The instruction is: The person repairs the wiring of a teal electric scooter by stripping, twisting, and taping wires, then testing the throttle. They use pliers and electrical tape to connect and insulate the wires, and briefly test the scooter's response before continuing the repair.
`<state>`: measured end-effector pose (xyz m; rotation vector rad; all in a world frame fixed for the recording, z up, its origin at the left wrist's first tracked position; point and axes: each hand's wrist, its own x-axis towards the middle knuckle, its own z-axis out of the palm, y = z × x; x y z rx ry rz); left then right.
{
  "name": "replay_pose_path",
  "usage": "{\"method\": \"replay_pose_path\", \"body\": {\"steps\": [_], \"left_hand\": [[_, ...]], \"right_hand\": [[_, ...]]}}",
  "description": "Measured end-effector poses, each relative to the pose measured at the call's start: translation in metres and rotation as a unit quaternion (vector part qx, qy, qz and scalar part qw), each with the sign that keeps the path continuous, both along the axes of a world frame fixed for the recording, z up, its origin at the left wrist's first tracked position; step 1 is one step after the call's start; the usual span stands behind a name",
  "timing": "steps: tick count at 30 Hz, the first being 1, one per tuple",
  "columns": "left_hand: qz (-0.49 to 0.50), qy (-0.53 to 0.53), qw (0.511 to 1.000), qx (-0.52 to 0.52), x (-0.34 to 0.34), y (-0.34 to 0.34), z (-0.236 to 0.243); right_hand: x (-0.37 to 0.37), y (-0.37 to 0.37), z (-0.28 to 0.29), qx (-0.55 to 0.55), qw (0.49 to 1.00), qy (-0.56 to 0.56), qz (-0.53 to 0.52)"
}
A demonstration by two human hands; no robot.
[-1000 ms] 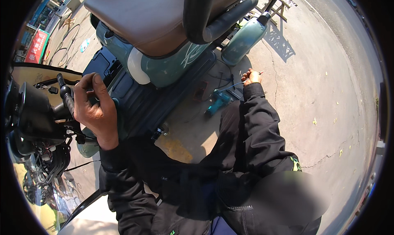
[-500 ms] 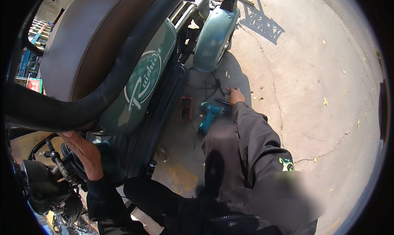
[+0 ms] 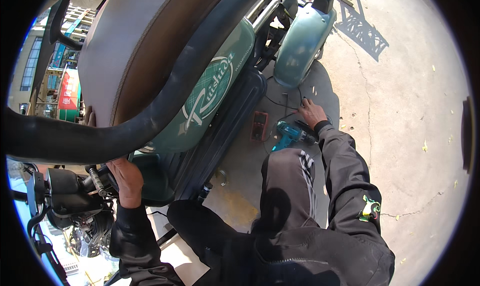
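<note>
Down at the far left of the teal scooter (image 3: pixel 210 93), the dark handlebar cluster (image 3: pixel 65 193) sits below the raised seat (image 3: pixel 130 51), and the left hand (image 3: pixel 126 178) lies against the scooter just right of that cluster, fingers curled over a dark part beneath the seat edge; whether it truly grips anything cannot be told, since the fingertips are hidden. The seat itself is tipped up, its black rim (image 3: pixel 150 121) sweeping across above the hand. Right of the scooter's dark footboard (image 3: pixel 225 131), on the concrete ground (image 3: pixel 400 111), lies a small red meter-like device (image 3: pixel 259 125), close beside the footboard's edge. Just right of it rests a teal cordless drill (image 3: pixel 289 135), lying on its side between the meter and the person's dark-trousered knee (image 3: pixel 287 186). The right hand (image 3: pixel 312 112) is down on the ground just right of the drill and below the scooter's rear fender (image 3: pixel 302 41), fingers spread and partly open, touching thin black wires (image 3: pixel 287 106) there; it is not closed around anything that can be made out. Its dark sleeve (image 3: pixel 345 171) runs back toward the lower right.
</note>
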<state>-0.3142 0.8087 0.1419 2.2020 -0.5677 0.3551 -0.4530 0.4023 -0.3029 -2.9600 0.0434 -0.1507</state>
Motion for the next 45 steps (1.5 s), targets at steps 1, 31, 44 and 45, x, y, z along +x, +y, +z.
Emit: {"method": "replay_pose_path", "body": {"steps": [1, 31, 44, 45], "left_hand": [[0.012, -0.05, 0.997, 0.054, -0.001, -0.007, 0.001], [0.067, -0.09, 0.993, -0.031, 0.008, 0.036, -0.02], [0.001, -0.043, 0.998, 0.041, -0.014, -0.012, 0.003], [0.016, -0.048, 0.997, 0.053, -0.013, -0.015, 0.002]], "right_hand": [[-0.001, 0.002, 0.014, 0.006, 0.999, -0.05, 0.017], [0.043, 0.081, 0.045, 0.351, 0.887, 0.126, -0.272], [0.115, 0.219, -0.007, 0.33, 0.865, 0.031, -0.377], [0.111, 0.215, 0.0, 0.366, 0.842, 0.058, -0.393]]}}
